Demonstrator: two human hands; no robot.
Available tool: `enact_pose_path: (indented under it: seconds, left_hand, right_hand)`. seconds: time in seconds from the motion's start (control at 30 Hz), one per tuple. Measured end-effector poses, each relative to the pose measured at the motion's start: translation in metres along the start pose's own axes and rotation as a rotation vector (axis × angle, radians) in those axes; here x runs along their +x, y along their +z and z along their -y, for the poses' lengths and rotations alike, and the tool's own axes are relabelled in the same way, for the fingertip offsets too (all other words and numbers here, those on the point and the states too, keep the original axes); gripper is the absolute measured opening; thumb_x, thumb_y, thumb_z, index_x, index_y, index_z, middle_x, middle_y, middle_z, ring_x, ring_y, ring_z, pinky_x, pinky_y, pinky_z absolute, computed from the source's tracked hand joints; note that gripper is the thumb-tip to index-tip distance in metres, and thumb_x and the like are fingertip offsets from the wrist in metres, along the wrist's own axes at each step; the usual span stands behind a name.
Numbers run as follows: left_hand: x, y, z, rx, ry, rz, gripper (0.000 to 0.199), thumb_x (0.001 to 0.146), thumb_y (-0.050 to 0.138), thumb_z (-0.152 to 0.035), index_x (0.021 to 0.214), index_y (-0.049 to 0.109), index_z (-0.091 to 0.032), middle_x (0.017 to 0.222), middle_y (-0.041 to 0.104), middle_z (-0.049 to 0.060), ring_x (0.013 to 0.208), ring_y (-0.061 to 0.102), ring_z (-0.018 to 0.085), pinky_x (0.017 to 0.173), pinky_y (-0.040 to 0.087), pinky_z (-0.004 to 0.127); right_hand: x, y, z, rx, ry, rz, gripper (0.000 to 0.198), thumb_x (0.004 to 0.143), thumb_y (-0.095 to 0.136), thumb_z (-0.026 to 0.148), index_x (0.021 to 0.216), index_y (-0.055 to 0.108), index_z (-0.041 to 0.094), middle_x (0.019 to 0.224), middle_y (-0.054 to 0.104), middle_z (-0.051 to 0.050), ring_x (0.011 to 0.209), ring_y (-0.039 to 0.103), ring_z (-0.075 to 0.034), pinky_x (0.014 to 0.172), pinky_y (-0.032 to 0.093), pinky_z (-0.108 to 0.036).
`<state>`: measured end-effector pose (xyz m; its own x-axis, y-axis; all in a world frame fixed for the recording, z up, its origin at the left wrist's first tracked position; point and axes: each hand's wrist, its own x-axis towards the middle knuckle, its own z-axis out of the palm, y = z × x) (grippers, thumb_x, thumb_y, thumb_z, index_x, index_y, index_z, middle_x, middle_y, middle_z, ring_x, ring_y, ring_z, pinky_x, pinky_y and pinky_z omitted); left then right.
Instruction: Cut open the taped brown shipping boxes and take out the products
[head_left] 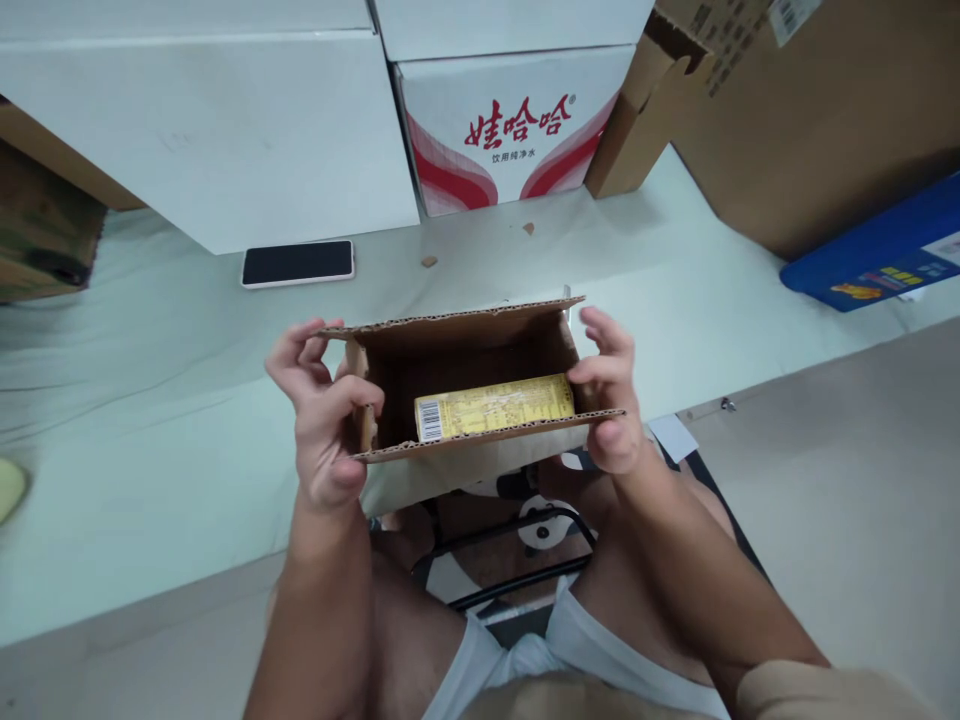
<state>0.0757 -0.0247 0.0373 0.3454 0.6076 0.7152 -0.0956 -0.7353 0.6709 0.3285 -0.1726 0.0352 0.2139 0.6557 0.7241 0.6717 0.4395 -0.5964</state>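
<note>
At the far left of a pale green desk (150, 400), part of a rounded yellow-green object (10, 490) is seen below a brown cardboard box with green markings (45, 225). Next, a large plain white box (202, 140) is set behind a black-screened phone with a pale edge (298, 264). The left end of an open-topped, oblong brown carton (465, 345) is gripped by the left hand (326, 420), its fingers bent around the end wall and its thumb pressed at the near corner. Inside the carton, a slim yellow box with a barcode (502, 405) is laid lengthwise along the near wall. Behind, a white carton printed in red (517, 135) is seen. The carton's right end is gripped by the right hand (611, 395), its fingers curled and its thumb placed at the near corner. At far right, a blue printed box (877, 250) is placed beside a large brown cardboard panel (810, 120).
</note>
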Motion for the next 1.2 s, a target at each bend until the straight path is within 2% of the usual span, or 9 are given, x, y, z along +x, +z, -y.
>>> enact_pose_path:
  seconds: [0.17,0.33,0.43,0.5,0.63,0.73,0.87,1.07,1.2]
  left_hand:
    - [0.003,0.001,0.002,-0.098,-0.063,0.0,0.066,0.074,0.062,-0.086,0.064,0.053,-0.021,0.139,0.045,0.007,0.127,0.055,0.036,0.102,0.052,0.055]
    - [0.005,-0.003,-0.002,-0.228,-0.014,0.114,0.057,0.083,0.062,-0.076,0.07,0.054,-0.021,0.141,0.05,0.009,0.121,0.059,0.033,0.101,0.052,0.052]
    - [0.007,-0.008,-0.01,-0.214,0.002,0.162,0.052,0.084,0.066,-0.068,0.07,0.054,-0.021,0.142,0.051,0.01,0.121,0.06,0.031,0.104,0.053,0.049]
    - [0.007,-0.013,-0.016,-0.178,-0.02,0.204,0.052,0.084,0.066,-0.068,0.068,0.052,-0.02,0.145,0.05,0.011,0.124,0.06,0.031,0.107,0.052,0.05]
    - [0.004,-0.021,-0.025,-0.142,-0.056,0.272,0.051,0.084,0.066,-0.066,0.068,0.049,-0.021,0.152,0.048,0.014,0.13,0.058,0.033,0.114,0.049,0.052]
    - [0.0,-0.026,-0.03,-0.15,-0.076,0.289,0.047,0.081,0.072,-0.06,0.069,0.048,-0.021,0.153,0.048,0.015,0.132,0.057,0.034,0.116,0.048,0.052]
    - [-0.003,-0.029,-0.033,-0.142,-0.09,0.3,0.047,0.077,0.079,-0.057,0.068,0.05,-0.021,0.154,0.049,0.015,0.136,0.056,0.033,0.119,0.045,0.05]
    - [-0.004,-0.03,-0.034,-0.134,-0.094,0.329,0.057,0.067,0.088,-0.061,0.071,0.048,-0.02,0.158,0.044,0.018,0.144,0.049,0.033,0.121,0.044,0.047]
    - [-0.006,-0.03,-0.031,-0.1,-0.113,0.295,0.058,0.066,0.09,-0.058,0.079,0.047,-0.021,0.16,0.039,0.021,0.147,0.046,0.036,0.119,0.045,0.05]
  right_hand:
    - [0.002,-0.007,0.002,-0.011,0.205,-0.425,0.048,0.101,0.035,0.057,0.073,0.053,0.022,0.119,0.065,-0.008,0.132,0.058,-0.029,0.112,0.047,-0.056]
    - [0.02,-0.042,0.035,-0.218,-0.015,-0.308,0.014,0.091,0.066,0.019,0.078,0.071,0.023,0.086,0.071,-0.001,0.094,0.072,-0.02,0.096,0.057,-0.045]
    - [0.041,-0.053,0.085,-0.29,-0.105,-0.086,0.03,0.083,0.071,0.006,0.105,0.074,0.027,0.086,0.073,0.0,0.075,0.07,-0.016,0.068,0.056,-0.03]
    - [0.059,-0.047,0.115,-0.327,-0.099,0.241,0.029,0.088,0.065,0.004,0.105,0.072,0.026,0.087,0.075,0.001,0.07,0.069,-0.012,0.061,0.052,-0.025]
    - [0.094,-0.012,0.123,-0.233,0.059,0.993,0.02,0.096,0.059,0.016,0.111,0.07,0.022,0.1,0.078,-0.001,0.082,0.072,-0.013,0.07,0.054,-0.023]
    - [0.106,0.013,0.103,-0.311,0.244,1.309,0.048,0.089,0.069,0.027,0.136,0.063,0.022,0.128,0.074,-0.007,0.107,0.072,-0.022,0.087,0.057,-0.031]
    - [0.104,0.028,0.1,-0.62,0.348,1.482,0.07,0.09,0.068,0.035,0.155,0.049,0.02,0.15,0.061,-0.014,0.132,0.062,-0.035,0.106,0.051,-0.044]
    - [0.101,0.032,0.112,-1.082,0.263,1.462,0.07,0.094,0.061,0.035,0.16,0.04,0.022,0.131,0.071,-0.019,0.102,0.074,-0.037,0.077,0.055,-0.042]
    - [0.111,0.019,0.108,-1.112,0.215,1.41,0.055,0.093,0.06,0.043,0.144,0.057,0.024,0.118,0.076,-0.014,0.1,0.074,-0.034,0.072,0.053,-0.039]
